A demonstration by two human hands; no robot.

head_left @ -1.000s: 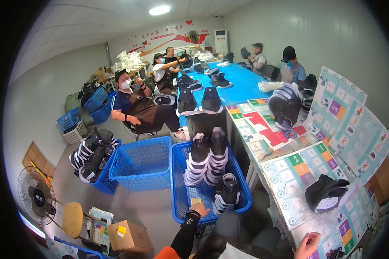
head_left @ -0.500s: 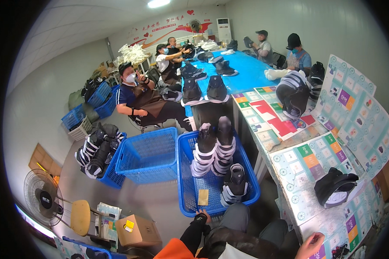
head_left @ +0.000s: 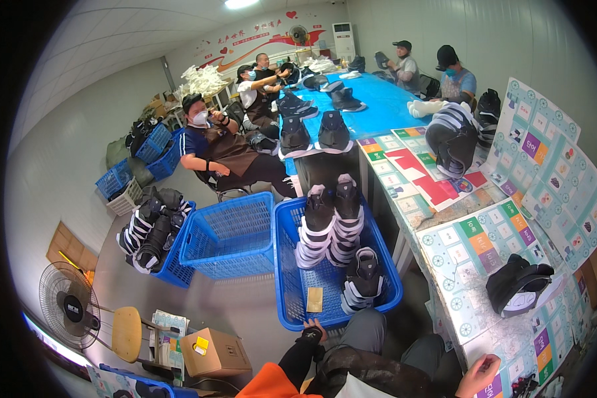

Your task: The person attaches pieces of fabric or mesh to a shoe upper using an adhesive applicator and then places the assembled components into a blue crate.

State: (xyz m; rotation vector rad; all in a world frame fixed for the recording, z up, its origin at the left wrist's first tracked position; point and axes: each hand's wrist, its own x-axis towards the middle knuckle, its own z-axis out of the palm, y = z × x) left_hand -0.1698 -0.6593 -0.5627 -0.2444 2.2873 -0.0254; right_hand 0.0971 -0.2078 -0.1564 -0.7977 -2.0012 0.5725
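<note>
My left hand [head_left: 314, 329] is at the near rim of a blue plastic basket [head_left: 285, 292], its fingers hooked over the edge. Inside stand stacks of black-and-white shoes [head_left: 315, 239], a single stack [head_left: 363, 278] at the near right, and a flat tan piece [head_left: 314, 300] on the bottom. Over the paper-covered table at the lower right, my right hand [head_left: 479, 378] is curled closed, palm partly up. Something small and dark seems to lie in its fingers; its kind is unclear. Beyond that hand rests a black shoe upper [head_left: 517, 285].
Left of my basket stand another blue basket [head_left: 229, 259] and one heaped with shoes [head_left: 154, 229]. A cardboard box [head_left: 215, 351], chair [head_left: 126, 335] and fan [head_left: 69, 305] are at lower left. Co-workers sit around the blue-covered table [head_left: 385, 109], which holds more shoes.
My right hand has turned slightly, and a dark spot now shows among its fingers. The view has shifted a little; my left hand stays at the basket rim.
</note>
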